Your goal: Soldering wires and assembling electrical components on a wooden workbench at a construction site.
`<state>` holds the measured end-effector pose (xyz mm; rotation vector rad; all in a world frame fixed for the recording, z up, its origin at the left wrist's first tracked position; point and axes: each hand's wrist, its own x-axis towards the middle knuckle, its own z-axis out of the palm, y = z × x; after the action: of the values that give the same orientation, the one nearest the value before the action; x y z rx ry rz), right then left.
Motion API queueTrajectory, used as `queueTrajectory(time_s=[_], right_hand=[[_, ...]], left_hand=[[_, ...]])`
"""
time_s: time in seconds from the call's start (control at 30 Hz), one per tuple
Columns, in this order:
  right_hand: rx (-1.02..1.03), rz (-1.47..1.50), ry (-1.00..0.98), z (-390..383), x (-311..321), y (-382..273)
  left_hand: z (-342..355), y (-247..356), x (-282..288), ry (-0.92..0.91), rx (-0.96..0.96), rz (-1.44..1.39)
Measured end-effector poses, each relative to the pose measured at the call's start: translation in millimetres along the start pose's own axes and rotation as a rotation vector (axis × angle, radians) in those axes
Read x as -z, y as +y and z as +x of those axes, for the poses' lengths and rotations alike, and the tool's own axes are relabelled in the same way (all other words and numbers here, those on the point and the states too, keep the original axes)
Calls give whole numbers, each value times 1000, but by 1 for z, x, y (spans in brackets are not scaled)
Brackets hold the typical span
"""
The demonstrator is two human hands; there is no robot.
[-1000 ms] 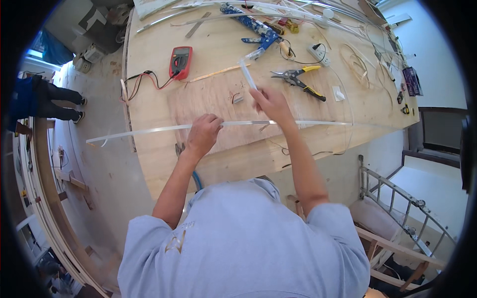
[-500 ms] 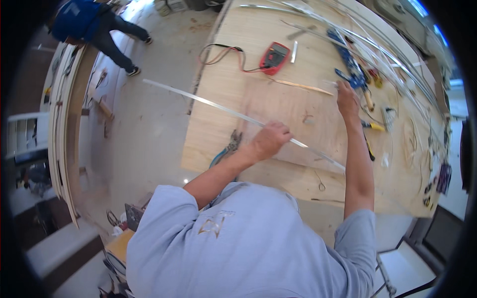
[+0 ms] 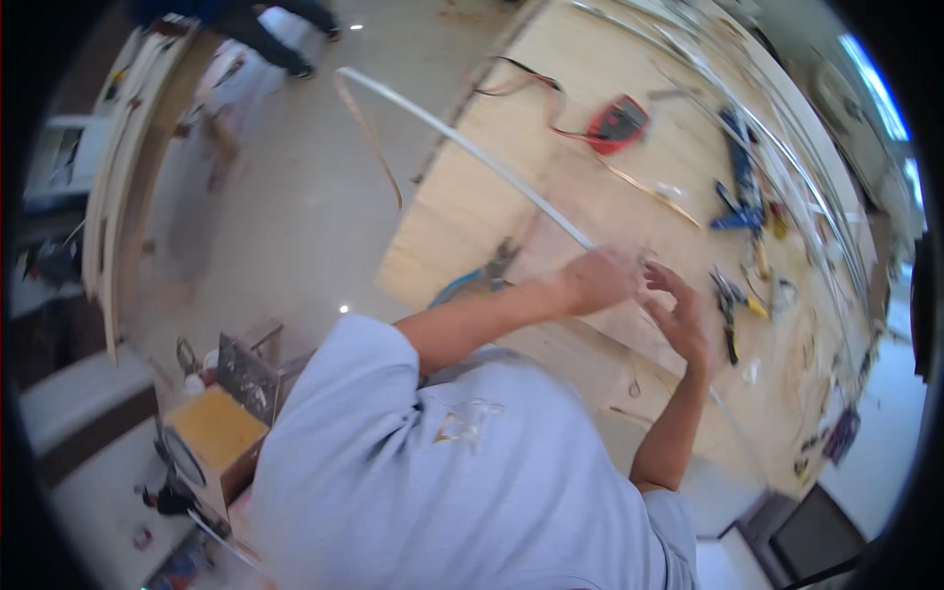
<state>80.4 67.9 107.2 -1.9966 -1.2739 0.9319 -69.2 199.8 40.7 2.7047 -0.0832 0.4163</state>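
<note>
My left hand (image 3: 598, 281) is closed around a long, thin silvery strip (image 3: 462, 146). The strip slants across the bench, its far end reaching past the left edge over the floor. From that end a narrow copper-coloured tape (image 3: 369, 128) dangles. Close beside my left hand, my right hand (image 3: 680, 317) has its fingers bent but apart; blur hides whether they touch the strip. Blue-handled pliers (image 3: 477, 275) lie partly behind my left forearm. Farther off on the bench is a red multimeter (image 3: 619, 124) with its leads, and a second copper-coloured strip (image 3: 654, 192) lies near it.
A blue tool (image 3: 742, 187), yellow-and-black pliers (image 3: 733, 300) and several long metal profiles (image 3: 777, 128) lie along the bench's right side. A person (image 3: 270, 34) stands beyond the floor at upper left. A wooden box (image 3: 211, 438) is at lower left.
My right hand has come from the back right of the bench to beside my left hand. The copper-coloured tape now hangs from the strip's far end. The whole view has shifted.
</note>
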Motion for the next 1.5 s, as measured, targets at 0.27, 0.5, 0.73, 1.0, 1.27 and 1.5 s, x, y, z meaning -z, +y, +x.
queueTrajectory(time_s=[0.27,0.5,0.73,1.0,1.27,1.5], right_hand=[[-117,-451,294,-61,-30,50],[60,-607,392,-44,-63,27],[179,-654,464,-29,-64,12],[267,-559,438,-48,-40,-34],[197,-510,405,-71,-56,-31],[195,-506,438,-62,-57,-34]], left_hand=[[-2,-20,1,-135,-80,-109],[-7,-22,-8,-170,-46,-75],[-29,-2,69,513,-65,-122],[-307,-233,130,1509,1191,-1760],[-265,-380,174,1014,1500,-1504],[-349,-384,75,-154,2059,-839]])
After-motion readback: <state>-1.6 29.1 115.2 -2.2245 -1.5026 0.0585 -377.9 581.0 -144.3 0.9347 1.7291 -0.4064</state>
